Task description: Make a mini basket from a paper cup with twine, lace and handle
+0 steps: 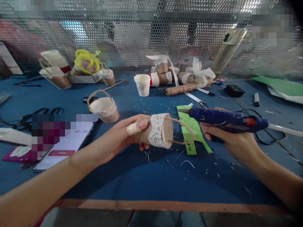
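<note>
My left hand [123, 134] is wrapped round a small twine-covered paper cup [155, 130] with a white lace band and a twine handle, held on its side above the blue table. A plaster covers the thumb. My right hand [228, 142] grips a blue hot glue gun [227, 120]. Its nozzle points left toward the cup's handle and rim, a short gap away. A green paper strip [193, 130] lies on the table under the handle.
A finished cup basket [104, 108] stands left of centre, a phone [67, 143] and scissors [35, 115] further left. A white paper cup [142, 84], twine rolls, lace and more wrapped cups lie at the back by the perforated metal screen [132, 37]. The glue gun's cable [272, 138] trails to the right.
</note>
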Available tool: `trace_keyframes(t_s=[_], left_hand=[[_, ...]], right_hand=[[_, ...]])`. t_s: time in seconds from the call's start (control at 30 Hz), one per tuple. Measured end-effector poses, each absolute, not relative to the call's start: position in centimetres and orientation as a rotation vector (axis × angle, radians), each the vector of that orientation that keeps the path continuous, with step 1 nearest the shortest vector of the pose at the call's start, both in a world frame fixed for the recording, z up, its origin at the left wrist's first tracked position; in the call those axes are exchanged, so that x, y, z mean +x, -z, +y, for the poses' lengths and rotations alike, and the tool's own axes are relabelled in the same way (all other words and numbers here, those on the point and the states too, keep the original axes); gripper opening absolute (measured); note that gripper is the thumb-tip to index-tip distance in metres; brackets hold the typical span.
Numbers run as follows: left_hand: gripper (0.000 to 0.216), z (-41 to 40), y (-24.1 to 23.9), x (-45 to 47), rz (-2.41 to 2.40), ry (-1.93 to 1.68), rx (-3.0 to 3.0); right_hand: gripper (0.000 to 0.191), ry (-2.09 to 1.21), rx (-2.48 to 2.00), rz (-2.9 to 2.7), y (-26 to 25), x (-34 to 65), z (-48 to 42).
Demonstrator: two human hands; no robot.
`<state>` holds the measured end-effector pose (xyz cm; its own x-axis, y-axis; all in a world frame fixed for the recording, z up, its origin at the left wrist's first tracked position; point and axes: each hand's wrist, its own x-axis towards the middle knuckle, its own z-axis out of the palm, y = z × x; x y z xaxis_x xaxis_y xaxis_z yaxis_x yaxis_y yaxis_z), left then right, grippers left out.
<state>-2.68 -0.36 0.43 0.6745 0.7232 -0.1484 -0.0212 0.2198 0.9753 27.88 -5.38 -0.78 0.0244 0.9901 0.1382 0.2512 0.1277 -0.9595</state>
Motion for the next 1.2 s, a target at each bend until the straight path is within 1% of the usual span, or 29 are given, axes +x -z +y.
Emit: trace_keyframes(t_s=[0.17, 0.3, 0.53, 0.8, 1.2], left_hand=[[0.041, -0.2, -0.2, -2.7, 0.748, -0.667, 1.265], [0.042, -0.1, 0.0, -2.9, 0.776, -0.687, 1.289], [0.046, -0.1, 0.2, -2.8, 0.797, -0.701, 1.347], [0.045, 0.0, 0.4, -2.5, 0.772, -0.693, 1.358], [0.042, -0.2, 0.5, -2.5, 0.749, -0.657, 1.357]], right_hand=[[0.021, -0.907, -1.351, -1.618, 0.9, 28.2, -5.3], [0.021, -0.825, -1.343, -1.741, 0.6, 28.0, -5.3], [0.029, -0.899, -1.190, -1.932, 0.5, 27.6, -5.3], [0.033, -0.846, -1.235, -2.067, 0.5, 27.4, -5.5], [0.033, -0.788, -1.244, -2.117, 0.7, 27.0, -5.8]])
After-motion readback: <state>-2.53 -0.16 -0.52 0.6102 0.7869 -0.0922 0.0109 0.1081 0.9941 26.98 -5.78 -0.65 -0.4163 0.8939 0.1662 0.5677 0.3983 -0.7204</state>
